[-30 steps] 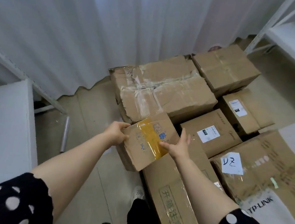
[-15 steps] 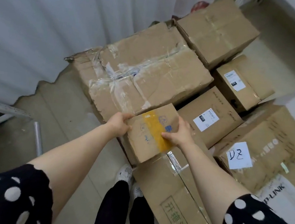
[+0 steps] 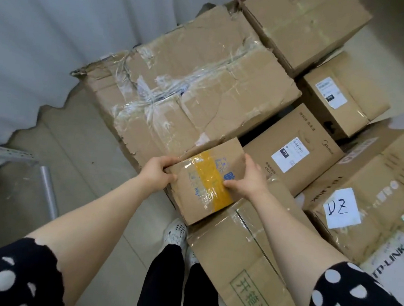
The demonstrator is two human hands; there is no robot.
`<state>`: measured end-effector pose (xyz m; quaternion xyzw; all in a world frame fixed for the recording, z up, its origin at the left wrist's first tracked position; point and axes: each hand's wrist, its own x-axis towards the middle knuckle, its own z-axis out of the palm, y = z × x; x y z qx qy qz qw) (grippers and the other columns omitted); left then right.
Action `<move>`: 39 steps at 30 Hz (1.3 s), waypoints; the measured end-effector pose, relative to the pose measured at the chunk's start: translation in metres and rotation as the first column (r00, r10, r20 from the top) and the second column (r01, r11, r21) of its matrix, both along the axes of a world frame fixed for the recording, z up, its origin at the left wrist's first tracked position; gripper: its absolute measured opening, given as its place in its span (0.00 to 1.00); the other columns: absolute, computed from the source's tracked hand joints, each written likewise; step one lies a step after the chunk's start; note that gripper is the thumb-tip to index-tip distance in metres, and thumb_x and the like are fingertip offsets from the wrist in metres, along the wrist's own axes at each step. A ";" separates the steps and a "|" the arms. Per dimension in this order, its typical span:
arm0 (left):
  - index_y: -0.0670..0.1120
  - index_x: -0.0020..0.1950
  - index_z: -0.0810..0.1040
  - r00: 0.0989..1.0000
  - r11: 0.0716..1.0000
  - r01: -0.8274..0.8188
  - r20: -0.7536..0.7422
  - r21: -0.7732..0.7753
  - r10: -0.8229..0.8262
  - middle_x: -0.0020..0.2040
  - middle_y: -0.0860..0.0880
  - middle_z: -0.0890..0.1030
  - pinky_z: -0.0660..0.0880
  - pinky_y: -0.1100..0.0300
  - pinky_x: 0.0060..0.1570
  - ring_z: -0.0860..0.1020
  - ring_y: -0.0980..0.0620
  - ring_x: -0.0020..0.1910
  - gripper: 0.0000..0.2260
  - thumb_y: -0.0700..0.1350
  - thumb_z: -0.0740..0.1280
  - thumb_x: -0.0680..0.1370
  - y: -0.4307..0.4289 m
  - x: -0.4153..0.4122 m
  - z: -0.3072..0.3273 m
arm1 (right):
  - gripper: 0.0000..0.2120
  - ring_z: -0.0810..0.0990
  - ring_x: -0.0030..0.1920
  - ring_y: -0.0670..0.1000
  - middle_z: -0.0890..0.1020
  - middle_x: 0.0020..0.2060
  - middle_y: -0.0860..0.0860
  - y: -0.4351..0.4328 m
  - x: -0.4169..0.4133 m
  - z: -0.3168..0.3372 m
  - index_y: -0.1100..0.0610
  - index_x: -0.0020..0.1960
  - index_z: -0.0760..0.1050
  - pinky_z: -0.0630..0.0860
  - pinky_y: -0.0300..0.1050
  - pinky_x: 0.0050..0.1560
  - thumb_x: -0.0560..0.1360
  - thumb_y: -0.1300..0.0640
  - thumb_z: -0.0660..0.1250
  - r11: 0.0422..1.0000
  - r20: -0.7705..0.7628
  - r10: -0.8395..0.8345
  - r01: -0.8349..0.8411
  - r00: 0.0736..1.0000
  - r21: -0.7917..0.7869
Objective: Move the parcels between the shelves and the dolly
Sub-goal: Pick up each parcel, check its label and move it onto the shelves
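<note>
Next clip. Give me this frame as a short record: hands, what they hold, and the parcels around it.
left hand: grips small yellow-taped box at its left edge
right hand: grips the same box at its right edge
box position: over the far end of the long flat box; resting or lifted, unclear
behind it: large crumpled box
right: box with DZ note

The small brown parcel (image 3: 198,195) wears a yellow tape band and blue print. The sleeves (image 3: 5,279) are black with white polka dots. The long box (image 3: 245,271) carries green lettering. The curtain (image 3: 45,34) is pale grey-white, the floor (image 3: 82,152) beige, the trousers (image 3: 163,286) black.
</note>
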<state>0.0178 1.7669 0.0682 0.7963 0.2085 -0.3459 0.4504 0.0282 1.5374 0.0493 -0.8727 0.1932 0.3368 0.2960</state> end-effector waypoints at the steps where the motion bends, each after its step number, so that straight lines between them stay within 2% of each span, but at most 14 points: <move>1: 0.44 0.66 0.76 1.000 1.000 0.010 -0.003 -0.008 -0.010 0.55 0.46 0.79 0.76 0.53 0.57 0.76 0.50 0.52 0.21 0.29 0.66 0.75 -0.002 0.000 -0.003 | 0.47 0.63 0.71 0.59 0.64 0.71 0.56 -0.002 -0.002 -0.003 0.53 0.77 0.52 0.64 0.54 0.68 0.67 0.52 0.77 1.000 0.009 -0.022 0.022 1.000 -0.015; 7: 0.45 0.64 0.77 0.998 0.999 0.054 -0.011 -0.001 -0.054 0.55 0.49 0.79 0.74 0.53 0.60 0.78 0.49 0.54 0.20 0.32 0.68 0.74 -0.004 -0.002 -0.015 | 0.44 0.63 0.70 0.58 0.65 0.70 0.57 -0.008 -0.005 -0.012 0.54 0.76 0.56 0.66 0.54 0.68 0.68 0.54 0.76 0.998 0.031 -0.056 0.056 0.998 -0.012; 10: 0.45 0.64 0.76 0.996 0.998 0.068 -0.064 0.005 -0.067 0.58 0.45 0.80 0.75 0.50 0.59 0.78 0.45 0.57 0.20 0.32 0.68 0.74 -0.005 -0.009 -0.023 | 0.44 0.63 0.71 0.58 0.65 0.70 0.57 -0.008 0.001 -0.015 0.53 0.77 0.56 0.65 0.52 0.69 0.68 0.53 0.76 0.999 0.015 -0.027 0.027 1.000 -0.018; 15: 0.47 0.72 0.69 0.995 0.976 0.104 -0.011 0.191 -0.103 0.68 0.46 0.74 0.68 0.56 0.66 0.72 0.46 0.67 0.26 0.34 0.65 0.75 -0.008 -0.020 -0.041 | 0.51 0.59 0.73 0.58 0.60 0.73 0.56 0.003 -0.011 -0.022 0.54 0.78 0.47 0.61 0.52 0.71 0.67 0.52 0.77 0.990 -0.078 0.117 -0.122 0.990 -0.076; 18: 0.49 0.75 0.64 0.998 0.966 0.046 -0.040 0.255 -0.037 0.70 0.43 0.69 0.67 0.53 0.66 0.69 0.44 0.68 0.31 0.42 0.70 0.74 -0.013 -0.025 -0.049 | 0.52 0.60 0.72 0.58 0.59 0.73 0.56 0.005 -0.022 -0.028 0.53 0.78 0.43 0.63 0.52 0.69 0.68 0.53 0.76 0.976 -0.085 0.174 -0.183 0.981 -0.116; 20: 0.51 0.76 0.62 0.999 0.953 0.034 -0.042 0.302 -0.023 0.70 0.42 0.66 0.66 0.53 0.66 0.67 0.43 0.68 0.31 0.43 0.70 0.75 -0.016 -0.030 -0.048 | 0.53 0.61 0.71 0.58 0.61 0.72 0.56 0.005 -0.025 -0.029 0.52 0.78 0.42 0.65 0.53 0.68 0.68 0.53 0.76 0.975 -0.097 0.171 -0.182 0.981 -0.126; 23: 0.53 0.75 0.63 0.991 0.911 0.125 -0.014 0.392 -0.130 0.68 0.43 0.65 0.68 0.50 0.65 0.66 0.42 0.67 0.29 0.44 0.69 0.76 -0.018 -0.034 -0.047 | 0.53 0.63 0.70 0.58 0.62 0.70 0.57 0.004 -0.025 -0.032 0.51 0.78 0.41 0.65 0.54 0.68 0.68 0.53 0.76 0.983 -0.111 0.136 -0.148 0.984 -0.107; 27: 0.48 0.76 0.61 0.958 0.861 0.283 -0.087 0.422 -0.273 0.69 0.41 0.66 0.66 0.50 0.66 0.64 0.40 0.69 0.27 0.43 0.66 0.78 -0.024 -0.034 -0.051 | 0.53 0.64 0.69 0.58 0.63 0.69 0.58 0.003 -0.026 -0.035 0.52 0.78 0.40 0.65 0.54 0.68 0.69 0.53 0.76 0.985 -0.113 0.141 -0.151 0.984 -0.089; 31: 0.44 0.73 0.64 0.945 0.821 0.325 -0.125 0.470 -0.302 0.68 0.41 0.67 0.68 0.50 0.62 0.64 0.41 0.68 0.23 0.40 0.65 0.79 -0.027 -0.031 -0.051 | 0.53 0.61 0.71 0.58 0.62 0.70 0.57 0.005 -0.028 -0.040 0.52 0.78 0.37 0.63 0.55 0.70 0.70 0.52 0.74 0.983 -0.116 0.153 -0.163 0.981 -0.079; 36: 0.49 0.76 0.56 0.930 0.753 0.362 -0.163 0.549 -0.329 0.68 0.43 0.66 0.71 0.50 0.50 0.63 0.43 0.68 0.30 0.44 0.67 0.78 -0.034 -0.029 -0.032 | 0.53 0.50 0.76 0.57 0.51 0.76 0.57 -0.001 -0.032 -0.028 0.56 0.78 0.37 0.55 0.53 0.74 0.71 0.51 0.74 0.967 -0.073 0.210 -0.218 0.975 -0.131; 39: 0.50 0.75 0.57 0.929 0.742 0.362 -0.155 0.564 -0.336 0.66 0.43 0.67 0.70 0.51 0.49 0.64 0.43 0.67 0.28 0.45 0.66 0.78 -0.041 -0.030 -0.011 | 0.51 0.51 0.76 0.58 0.52 0.76 0.57 -0.009 -0.042 -0.009 0.57 0.78 0.39 0.54 0.52 0.75 0.71 0.50 0.74 0.961 -0.068 0.227 -0.235 0.971 -0.146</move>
